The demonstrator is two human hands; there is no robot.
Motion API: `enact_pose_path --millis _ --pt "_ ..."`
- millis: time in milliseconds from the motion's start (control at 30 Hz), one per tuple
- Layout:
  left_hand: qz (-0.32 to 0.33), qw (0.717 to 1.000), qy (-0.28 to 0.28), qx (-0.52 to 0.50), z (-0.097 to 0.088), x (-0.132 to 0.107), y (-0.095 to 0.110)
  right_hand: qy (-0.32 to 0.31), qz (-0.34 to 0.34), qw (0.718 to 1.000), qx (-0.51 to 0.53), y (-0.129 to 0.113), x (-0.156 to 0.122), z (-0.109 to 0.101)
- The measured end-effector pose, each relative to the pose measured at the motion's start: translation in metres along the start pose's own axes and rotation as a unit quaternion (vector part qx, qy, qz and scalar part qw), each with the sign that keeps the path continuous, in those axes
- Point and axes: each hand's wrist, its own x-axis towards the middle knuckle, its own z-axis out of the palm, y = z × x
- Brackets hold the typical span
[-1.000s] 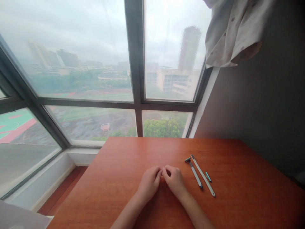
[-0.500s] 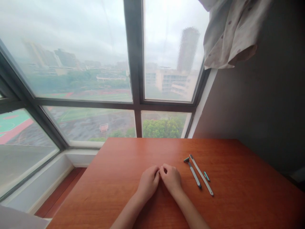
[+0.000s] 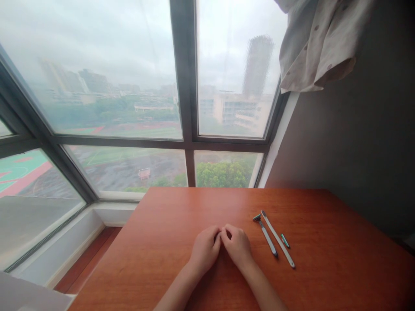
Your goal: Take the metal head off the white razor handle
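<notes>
My left hand (image 3: 205,249) and my right hand (image 3: 239,246) rest side by side on the reddish wooden table (image 3: 324,268), fingers curled under and fingertips meeting between them. Nothing shows inside either hand. Just right of my right hand lie a razor (image 3: 267,235) with a grey handle and dark head, a long thin white stick (image 3: 278,238), and a small teal cap (image 3: 285,240), all flat on the table and untouched.
A large window with dark frames (image 3: 184,108) rises behind the table's far edge. A grey wall (image 3: 356,142) stands to the right, with a pale spotted cloth (image 3: 317,43) hanging at the top. The floor (image 3: 94,259) drops off left of the table.
Only the camera has shifted slightly. Both hands stay curled together in the same spot, and the items to the right have not moved.
</notes>
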Motion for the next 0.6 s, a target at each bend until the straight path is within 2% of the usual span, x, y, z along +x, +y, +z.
enact_pose_path --millis 600 --pt "0.006 1.000 -0.002 -0.005 -0.0039 -0.0002 0.0049 -0.020 -0.027 0.999 0.012 -0.0017 -0.0007 -0.0074"
